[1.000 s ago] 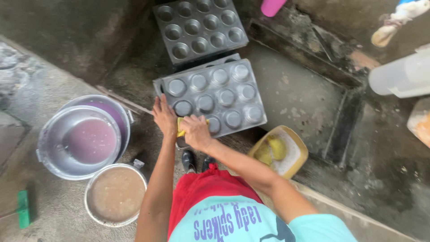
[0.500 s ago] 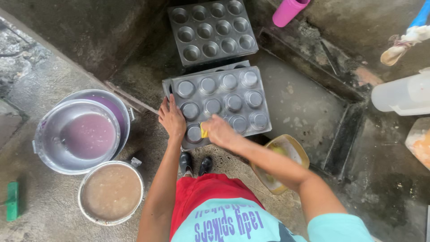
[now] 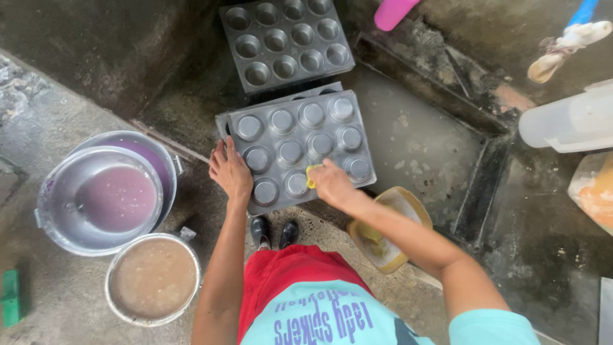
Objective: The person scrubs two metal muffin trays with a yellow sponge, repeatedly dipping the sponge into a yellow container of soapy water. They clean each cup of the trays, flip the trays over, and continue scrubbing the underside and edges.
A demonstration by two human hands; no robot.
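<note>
The upside-down muffin tray (image 3: 300, 150) lies in the middle, on the wet floor (image 3: 421, 147). It looks stiff, heavy and slippery; its edge gives the best grip. The left hand (image 3: 230, 172) presses open on its near-left edge. The right hand (image 3: 329, 182) grips a soft yellow sponge (image 3: 311, 175).

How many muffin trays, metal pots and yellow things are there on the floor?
Muffin trays: 2, the upturned tray under both hands and the upright tray behind it.
Metal pots: 2, the purplish-water pot and the brown-water pot.
Yellow things: 2, the sponge and the tub.
Total: 6
</note>
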